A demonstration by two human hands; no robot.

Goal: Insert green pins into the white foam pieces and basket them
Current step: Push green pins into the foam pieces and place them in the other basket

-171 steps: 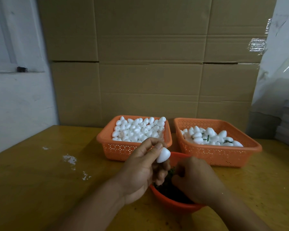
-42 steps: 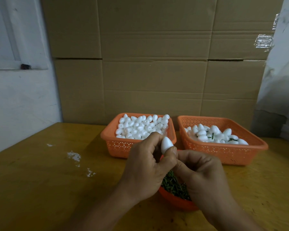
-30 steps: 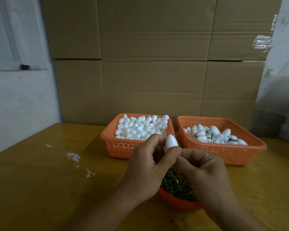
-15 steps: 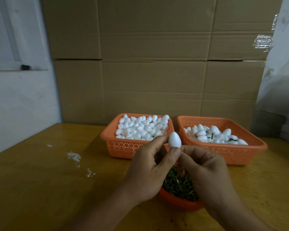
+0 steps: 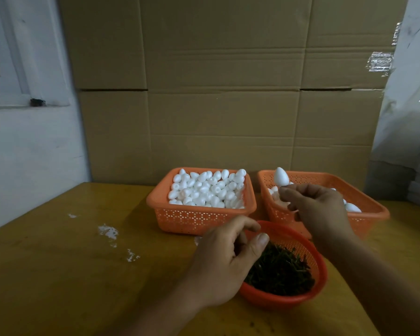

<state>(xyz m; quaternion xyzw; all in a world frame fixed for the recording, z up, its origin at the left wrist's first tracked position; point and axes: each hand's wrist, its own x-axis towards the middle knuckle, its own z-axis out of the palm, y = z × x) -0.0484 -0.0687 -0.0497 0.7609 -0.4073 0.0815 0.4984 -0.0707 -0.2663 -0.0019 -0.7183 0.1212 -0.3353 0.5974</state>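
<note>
My right hand point(image 5: 318, 209) pinches a white egg-shaped foam piece point(image 5: 281, 177) at its base and holds it upright over the near left corner of the right orange basket point(image 5: 371, 204). That basket holds finished foam pieces, mostly hidden behind the hand. My left hand point(image 5: 224, 260) hovers empty, fingers loosely curled and apart, at the left rim of the round red bowl point(image 5: 289, 299) of green pins point(image 5: 281, 270). The left orange basket point(image 5: 199, 219) is heaped with plain white foam pieces point(image 5: 207, 187).
All three containers stand on a yellow wooden table point(image 5: 58, 275) with white flecks point(image 5: 108, 232) on its left part. A wall of cardboard boxes point(image 5: 223, 93) rises right behind the baskets. A white wall with a window frame is on the left.
Both hands held the foam piece together over the bowl. Now my left hand has let go and dropped toward the bowl, while my right hand carried the piece up and right over the right basket.
</note>
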